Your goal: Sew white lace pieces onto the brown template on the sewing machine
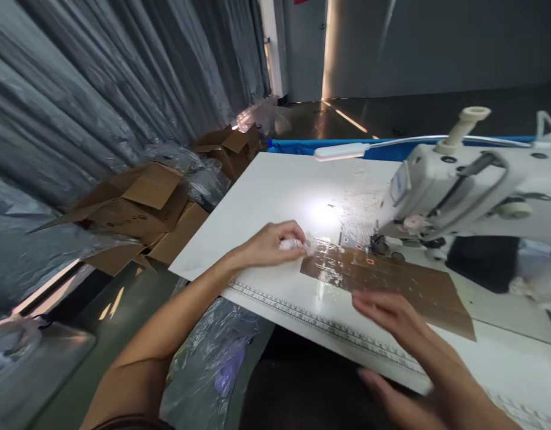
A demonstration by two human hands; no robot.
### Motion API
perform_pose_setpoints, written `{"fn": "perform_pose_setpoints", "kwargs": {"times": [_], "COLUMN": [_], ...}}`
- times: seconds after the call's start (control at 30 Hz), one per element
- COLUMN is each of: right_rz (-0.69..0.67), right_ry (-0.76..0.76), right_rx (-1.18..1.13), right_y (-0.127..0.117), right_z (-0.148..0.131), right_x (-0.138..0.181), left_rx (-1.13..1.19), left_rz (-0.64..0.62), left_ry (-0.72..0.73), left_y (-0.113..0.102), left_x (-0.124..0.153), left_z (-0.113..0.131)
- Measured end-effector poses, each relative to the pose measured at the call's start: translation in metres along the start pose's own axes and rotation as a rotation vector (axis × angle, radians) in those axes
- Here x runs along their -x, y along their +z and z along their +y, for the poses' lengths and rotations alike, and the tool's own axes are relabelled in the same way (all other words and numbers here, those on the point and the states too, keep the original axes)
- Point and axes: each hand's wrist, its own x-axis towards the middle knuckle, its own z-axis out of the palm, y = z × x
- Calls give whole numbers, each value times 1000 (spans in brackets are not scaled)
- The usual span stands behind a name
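Observation:
A brown sheet in clear plastic film (391, 280) lies flat on the white sewing table (275, 191), running from the needle area toward the front right. My left hand (275, 243) pinches a crumpled bit of clear film at the sheet's left end. Over the sheet's near edge, my right hand (391, 316) is blurred, fingers spread, holding nothing I can see. Just behind the sheet is the white sewing machine (472, 191), its needle area (378, 243) at the sheet's far edge.
A ruler strip (302, 316) runs along the table's front edge. A lamp bar (342, 151) lights the table. Open cardboard boxes (141, 209) and plastic wrap lie on the floor at left beside grey curtains (100, 89). A plastic bag (212, 358) hangs under the table.

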Motion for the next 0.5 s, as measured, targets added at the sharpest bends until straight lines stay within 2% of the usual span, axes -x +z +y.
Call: {"fn": "perform_pose_setpoints", "kwargs": {"times": [0.07,0.13,0.2,0.3,0.4,0.5], "right_rz": [-9,-63,-181,-321,-327,-243], "right_ry": [60,113,190,337,447,597], "right_rx": [-7,-88,-235,-483,-607,-559], "right_y": [2,1,-4,-17,-31,-39], "right_z": [8,16,20,25,40,67], "right_x": [-12,-19,-20,-13,-9,-14], "left_rx": [79,91,85,22,-76,-196], "left_rz": [-225,-358,-364,-269,-287,-383], "left_ry": [99,170,221,246,211,155], "left_y": [22,38,48,53,52,50], "left_x": [1,2,1,-5,-17,-39], "left_z": [30,51,63,64,52,34]}}
